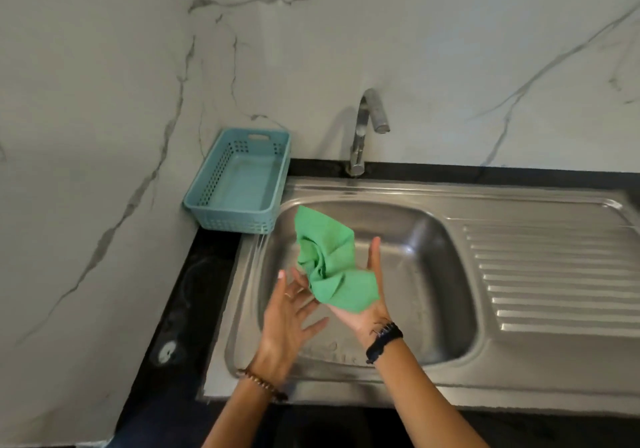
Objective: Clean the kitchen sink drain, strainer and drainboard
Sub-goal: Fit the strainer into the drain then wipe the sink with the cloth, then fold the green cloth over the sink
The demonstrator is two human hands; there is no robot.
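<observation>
Both hands hover over my sink basin (429, 240): right hand (367, 295), palm up with fingers straight, carries the green cloth (332, 267); left hand (287, 323) is splayed, fingertips touching it.

A green cloth (329, 267) lies across the right hand (363, 305); beyond the left hand (287, 316) sits a light-blue basket (239, 181); white grey-veined wall (104, 101).
</observation>
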